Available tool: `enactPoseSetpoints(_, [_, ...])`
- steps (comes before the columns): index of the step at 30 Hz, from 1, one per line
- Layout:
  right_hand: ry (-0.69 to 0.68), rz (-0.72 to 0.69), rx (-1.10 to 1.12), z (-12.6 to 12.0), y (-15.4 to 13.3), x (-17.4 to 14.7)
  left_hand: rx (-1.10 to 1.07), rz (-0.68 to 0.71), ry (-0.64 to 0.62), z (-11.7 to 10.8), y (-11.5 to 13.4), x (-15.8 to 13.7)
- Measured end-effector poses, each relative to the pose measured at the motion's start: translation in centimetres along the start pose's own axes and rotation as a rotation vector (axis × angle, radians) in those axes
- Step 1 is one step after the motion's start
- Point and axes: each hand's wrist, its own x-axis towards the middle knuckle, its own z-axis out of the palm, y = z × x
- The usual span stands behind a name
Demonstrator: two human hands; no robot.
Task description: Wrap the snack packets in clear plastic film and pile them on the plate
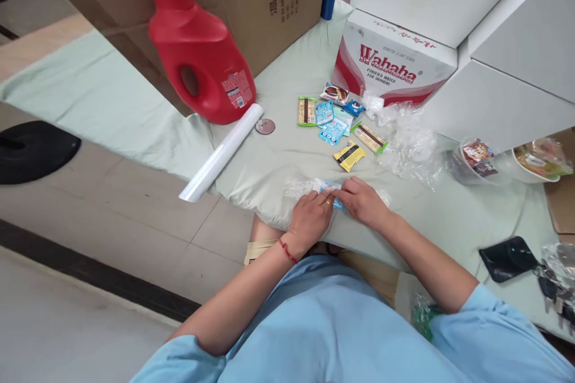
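Observation:
At the near edge of the cloth-covered table, my left hand [311,216] and my right hand [362,201] meet over a small blue-and-white packet [331,184]. The fingers of both are closed and pressed on it, and they hide much of its surface. Clear plastic film [297,188] sticks out to the left of the packet. Just beyond my hands lies a yellow snack packet [349,156]. Farther back are several more snacks, among them blue packets [333,130], a green-edged bar [369,137] and a red-and-white packet [335,93].
Crumpled clear plastic [411,137] lies right of the snacks, before a Wahaha carton [390,63]. A red jug [202,54], a white roll [222,152] and a round metal disc [265,126] are at left. Tubs [478,161] and a black phone-like object [508,258] are at right.

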Motion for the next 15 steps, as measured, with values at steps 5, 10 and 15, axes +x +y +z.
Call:
enactPoseSetpoints(5, [0.143,0.052,0.017,3.4,-0.5,-2.1,-0.160,0.047,0.057,0.0,-1.4,-0.4])
enactPoseSetpoints(10, [0.241,0.059,0.092,4.9,-1.1,-2.1,-0.276,0.045,0.081,-0.9,-2.3,-0.7])
enactPoseSetpoints(15, [0.317,0.084,0.196,5.1,-1.2,-2.1,-0.262,0.035,0.139,-0.8,-2.3,-0.6])
